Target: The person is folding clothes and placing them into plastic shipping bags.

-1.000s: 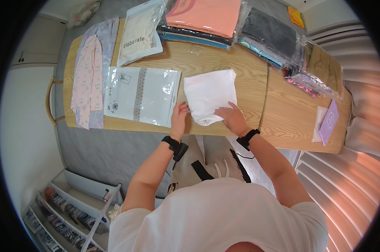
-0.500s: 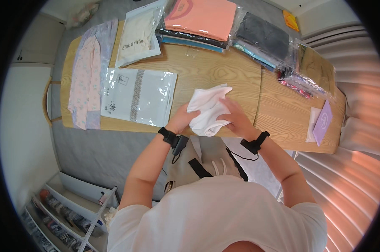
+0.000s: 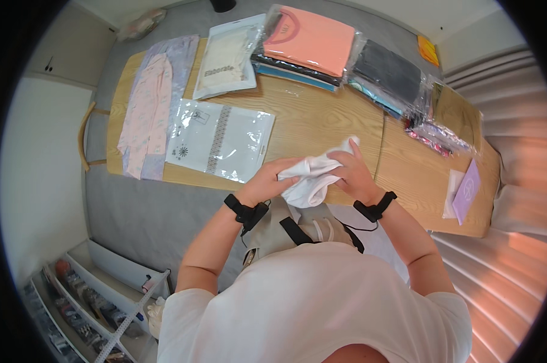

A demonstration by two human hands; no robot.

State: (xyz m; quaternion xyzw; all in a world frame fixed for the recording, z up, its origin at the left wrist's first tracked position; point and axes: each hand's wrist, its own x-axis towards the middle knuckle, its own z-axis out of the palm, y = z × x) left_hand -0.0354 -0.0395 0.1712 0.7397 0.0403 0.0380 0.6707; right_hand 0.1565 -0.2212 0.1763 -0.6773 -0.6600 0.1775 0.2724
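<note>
A bunched white cloth is gripped between my two hands over the table's near edge. Its folds hide what kind of garment it is. My left hand pinches the cloth's left side, thumb laid along the near face. On the other side, my right hand holds the right part, its fingers closed on the upper corner. To the left of my hands, a flat white plastic garment bag with a patterned band lies on the wooden table.
Packed clothes line the far side: a white pouch, a stack topped by a coral shirt, a dark bagged garment and an olive one. Pink pyjamas lie at left. A purple card sits at right.
The white cloth has become more bunched and tilted, its upper corner drawn up to the right by my right hand. My view has shifted, so the table things appear further right.
</note>
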